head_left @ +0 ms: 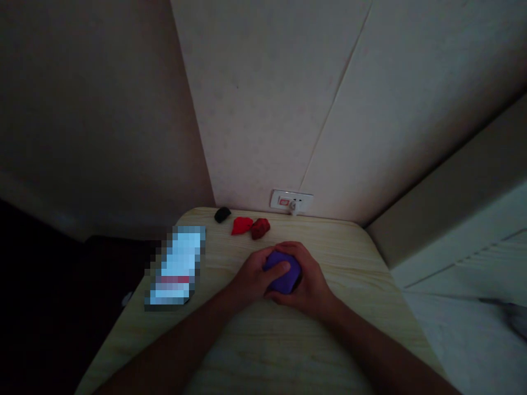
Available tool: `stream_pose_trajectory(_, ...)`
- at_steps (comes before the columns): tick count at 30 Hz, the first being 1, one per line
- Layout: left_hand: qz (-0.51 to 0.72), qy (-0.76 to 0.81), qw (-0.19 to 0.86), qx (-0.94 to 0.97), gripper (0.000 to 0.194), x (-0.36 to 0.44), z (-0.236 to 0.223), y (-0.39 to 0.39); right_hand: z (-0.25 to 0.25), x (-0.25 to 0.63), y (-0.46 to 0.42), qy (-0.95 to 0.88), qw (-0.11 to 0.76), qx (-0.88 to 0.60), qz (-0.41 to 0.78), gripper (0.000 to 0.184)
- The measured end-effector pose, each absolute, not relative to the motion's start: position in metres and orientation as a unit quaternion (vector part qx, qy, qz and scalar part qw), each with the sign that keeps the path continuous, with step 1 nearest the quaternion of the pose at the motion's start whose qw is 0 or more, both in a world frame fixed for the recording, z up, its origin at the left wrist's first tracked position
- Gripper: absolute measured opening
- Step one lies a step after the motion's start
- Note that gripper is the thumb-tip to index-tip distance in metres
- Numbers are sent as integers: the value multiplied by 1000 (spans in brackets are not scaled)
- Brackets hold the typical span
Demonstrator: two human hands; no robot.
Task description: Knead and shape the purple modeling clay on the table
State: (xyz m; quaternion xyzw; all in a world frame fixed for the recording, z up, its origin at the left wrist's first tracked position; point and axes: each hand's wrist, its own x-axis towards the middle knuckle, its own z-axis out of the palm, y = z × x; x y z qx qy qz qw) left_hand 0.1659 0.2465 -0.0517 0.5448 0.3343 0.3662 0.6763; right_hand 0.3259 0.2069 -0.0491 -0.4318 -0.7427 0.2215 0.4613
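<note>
A purple lump (284, 282), which looks like modelling clay, sits between my two hands above the middle of the table. My left hand (254, 275) grips it from the left, its thumb pressed across the front. On the other side my right hand (313, 281) curls round the lump, with fingers over the top and below. Parts of the lump are hidden by the fingers. Beyond the hands, near the table's back edge, lie a black lump (223, 214), a bright red lump (241, 225) and a dark red lump (261, 228); the two red ones touch or nearly touch.
A lit phone (177, 266), blurred out, lies at the left of the wooden table (255, 351). Behind the table stands a wall (263, 109) with a socket plate (284, 201), something plugged in. A pale cabinet-like panel (465, 192) rises at the right.
</note>
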Motion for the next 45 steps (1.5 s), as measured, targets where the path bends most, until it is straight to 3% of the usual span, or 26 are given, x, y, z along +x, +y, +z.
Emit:
stream_pose_trajectory(4,337,353,677,551,40,165,-50,247,-53,328,207,-732,478,-443,201,82)
stream_pose_trajectory(10,334,350,639,598,45,164,-55,246,-53,332,206,-712,466,-433,298,110)
stream_pose_trajectory(15,329,327,629,624,41,164,-56,245,-51,335,207,-727,451,-406,321,119)
stream_pose_trajectory(18,321,346,621,626,44,163,-55,243,-50,334,207,-738,441,-405,311,114)
stream_pose_trajectory(23,292,390,612,623,47,163,-52,242,-50,333,207,-749,430,-418,281,86)
stream_pose_trajectory(26,295,394,616,615,46,164,-50,241,-50,331,206,-750,440,-418,263,78)
stream_pose_trajectory(28,296,387,630,605,47,164,-49,242,-50,331,207,-749,442,-420,258,83)
stream_pose_trajectory(33,306,356,652,596,41,165,-47,244,-53,332,210,-747,437,-422,270,117)
stream_pose_trajectory(40,316,392,622,600,39,167,-50,241,-54,328,211,-743,422,-447,265,82)
stream_pose_trajectory(45,295,352,619,637,44,165,-55,245,-56,332,211,-742,429,-438,272,90)
